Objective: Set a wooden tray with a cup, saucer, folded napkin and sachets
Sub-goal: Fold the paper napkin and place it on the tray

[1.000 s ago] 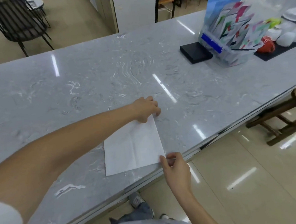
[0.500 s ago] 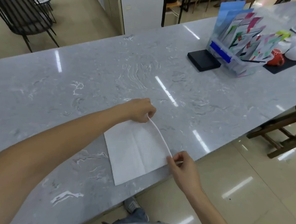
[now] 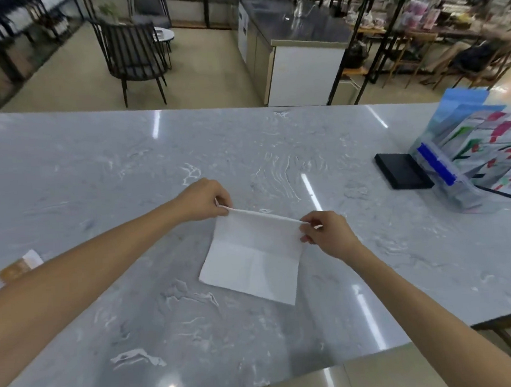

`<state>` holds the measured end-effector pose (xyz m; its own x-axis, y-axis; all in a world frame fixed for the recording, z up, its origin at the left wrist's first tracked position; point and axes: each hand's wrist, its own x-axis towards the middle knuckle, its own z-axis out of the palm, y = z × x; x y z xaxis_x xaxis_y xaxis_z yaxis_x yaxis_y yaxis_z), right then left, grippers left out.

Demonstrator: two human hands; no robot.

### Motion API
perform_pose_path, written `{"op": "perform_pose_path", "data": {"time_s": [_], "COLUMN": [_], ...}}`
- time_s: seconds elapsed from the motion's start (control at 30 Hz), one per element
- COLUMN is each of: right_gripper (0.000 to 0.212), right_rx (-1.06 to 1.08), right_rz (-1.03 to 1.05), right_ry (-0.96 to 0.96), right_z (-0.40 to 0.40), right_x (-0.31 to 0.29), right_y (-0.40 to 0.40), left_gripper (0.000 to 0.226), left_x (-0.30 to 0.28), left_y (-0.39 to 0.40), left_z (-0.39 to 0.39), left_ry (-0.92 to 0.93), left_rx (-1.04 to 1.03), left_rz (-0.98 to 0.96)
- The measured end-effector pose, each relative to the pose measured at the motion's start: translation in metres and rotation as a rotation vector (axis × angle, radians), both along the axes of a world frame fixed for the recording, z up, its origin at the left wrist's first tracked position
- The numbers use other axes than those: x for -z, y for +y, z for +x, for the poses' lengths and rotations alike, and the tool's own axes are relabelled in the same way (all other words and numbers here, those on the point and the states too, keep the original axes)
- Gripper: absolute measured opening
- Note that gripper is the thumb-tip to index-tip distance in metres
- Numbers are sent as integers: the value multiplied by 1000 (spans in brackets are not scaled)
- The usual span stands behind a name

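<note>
A white paper napkin [image 3: 253, 258] lies on a grey marble counter [image 3: 129, 176], its far edge lifted off the surface. The left hand [image 3: 203, 203] pinches the far-left corner, the right hand [image 3: 327, 232] pinches the far-right corner — the raised edge runs taut between them. This looks like the napkin-folding step. Next, the lifted edge should probably come toward the near edge and be pressed flat (corners matched). No tray, cup or saucer is visible; a clear holder of colourful packets [image 3: 466, 164] stands far right.

floor: beige tile [image 3: 65, 85] | front: grey marble counter [image 3: 99, 172] — glossy | beyond: black slatted chair [image 3: 131, 57], white cabinet [image 3: 304, 72]
</note>
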<state>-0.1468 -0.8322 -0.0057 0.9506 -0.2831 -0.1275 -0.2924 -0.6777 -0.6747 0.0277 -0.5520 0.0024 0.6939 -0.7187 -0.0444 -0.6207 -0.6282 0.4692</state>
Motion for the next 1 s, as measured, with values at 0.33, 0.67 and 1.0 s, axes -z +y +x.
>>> {"op": "perform_pose_path", "data": {"time_s": [0.33,0.67,1.0], "right_gripper": [17,21,16], "right_rx": [-180,-233,-225], "right_rz": [-133,-204,-234], "right_ry": [-303,-313,-308], "right_z": [-36,-89,-106], "right_x": [18,63,90], "right_y": [29,46,51], "left_gripper": [14,20,13], "left_x": [11,66,73], "left_y": [48,84,83], "left_z": [-62,-135,-156], "left_ry": [-171,-115,-205], "left_rx": [-142,-62,-108], "left_rz": [-121,-205,-131]}}
